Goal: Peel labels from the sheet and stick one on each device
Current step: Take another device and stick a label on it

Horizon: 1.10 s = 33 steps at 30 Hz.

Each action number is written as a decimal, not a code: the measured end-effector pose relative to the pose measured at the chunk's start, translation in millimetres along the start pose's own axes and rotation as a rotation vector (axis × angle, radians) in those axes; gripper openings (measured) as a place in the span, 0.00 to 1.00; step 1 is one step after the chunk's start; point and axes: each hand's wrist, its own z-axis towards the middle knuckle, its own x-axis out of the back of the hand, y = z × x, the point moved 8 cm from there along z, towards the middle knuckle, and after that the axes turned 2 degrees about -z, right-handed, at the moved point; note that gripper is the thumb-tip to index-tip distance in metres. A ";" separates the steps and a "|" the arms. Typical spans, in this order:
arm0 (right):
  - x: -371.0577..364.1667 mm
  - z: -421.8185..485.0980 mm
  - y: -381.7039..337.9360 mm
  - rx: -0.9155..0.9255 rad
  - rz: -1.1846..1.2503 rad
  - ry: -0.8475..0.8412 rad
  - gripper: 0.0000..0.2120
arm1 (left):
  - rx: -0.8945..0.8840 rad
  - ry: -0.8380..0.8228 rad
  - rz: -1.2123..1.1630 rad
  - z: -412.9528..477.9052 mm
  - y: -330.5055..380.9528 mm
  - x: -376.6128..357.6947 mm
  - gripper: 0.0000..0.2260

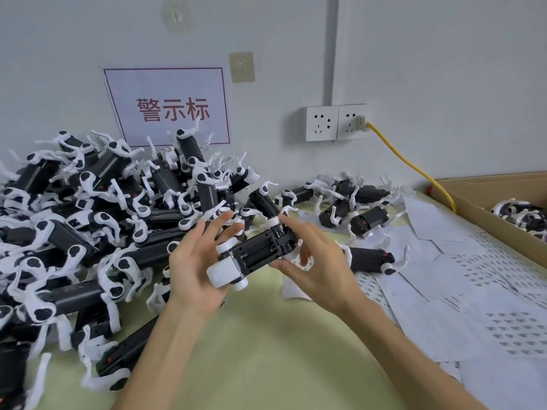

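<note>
Holding a black-and-white device [257, 255] over the green table [266, 350], cradling its white end on the spread-open left hand [192, 261] and pinching the far end with the right hand [316, 261], just left of the label sheets [488, 279], beside the pile [88, 217].

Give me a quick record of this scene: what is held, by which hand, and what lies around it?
Held: one black-and-white device, battery bay facing up
Left hand: cradles its white end, fingers spread
Right hand: grips the other end, thumb underneath
On the left: large pile of devices
On the right: label sheets, cardboard box
Wall: sockets, yellow cable plugged in
</note>
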 end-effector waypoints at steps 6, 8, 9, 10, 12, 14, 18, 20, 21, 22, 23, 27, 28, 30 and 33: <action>18.1 1.1 3.0 -0.084 0.086 0.197 0.27 | -0.046 0.044 0.337 8.1 -6.0 0.2 0.20; 27.4 -0.2 7.4 -0.128 0.166 0.286 0.26 | 0.045 0.037 0.416 9.3 -15.1 3.7 0.18; 29.8 -0.9 9.7 -0.152 0.204 0.310 0.26 | 0.091 -0.022 0.447 8.7 -20.4 0.3 0.16; 30.2 -1.3 11.7 -0.178 0.234 0.321 0.25 | 0.124 -0.104 0.474 7.1 -25.2 -5.7 0.16; 27.6 -2.6 12.5 -0.217 0.251 0.313 0.26 | 0.134 -0.276 0.502 1.1 -32.5 -21.5 0.18; 20.6 -3.8 9.8 -0.220 0.232 0.267 0.25 | 0.098 -0.341 0.475 -4.4 -35.3 -33.6 0.23; 2.4 -6.6 10.9 -0.281 0.236 0.149 0.19 | -0.008 -0.238 0.429 -3.3 -29.4 -37.4 0.27; 0.1 -6.9 11.6 -0.296 0.233 0.130 0.22 | -0.034 -0.218 0.429 -2.9 -29.3 -35.7 0.27; 1.4 -6.3 9.8 -0.283 0.222 0.132 0.23 | -0.032 -0.215 0.425 -2.9 -31.1 -34.8 0.27; 3.5 -4.8 6.8 -0.261 0.212 0.129 0.26 | -0.021 -0.211 0.421 -2.4 -33.8 -34.0 0.28; 4.9 -2.8 3.2 -0.231 0.207 0.110 0.28 | -0.009 -0.207 0.416 -1.7 -36.5 -33.0 0.28; -5.6 -1.8 -5.4 -0.168 0.209 -0.048 0.25 | 0.023 -0.178 0.361 -0.5 -39.9 -28.3 0.28; -8.8 -2.9 -5.7 -0.177 0.217 -0.066 0.24 | 0.033 -0.168 0.350 -0.9 -39.3 -27.5 0.28; -12.9 -5.0 -6.5 -0.182 0.207 -0.076 0.23 | 0.053 -0.143 0.341 -0.3 -40.2 -25.0 0.26; -17.7 -6.1 -10.9 -0.155 0.160 -0.110 0.25 | 0.062 -0.116 0.319 2.0 -43.3 -20.1 0.24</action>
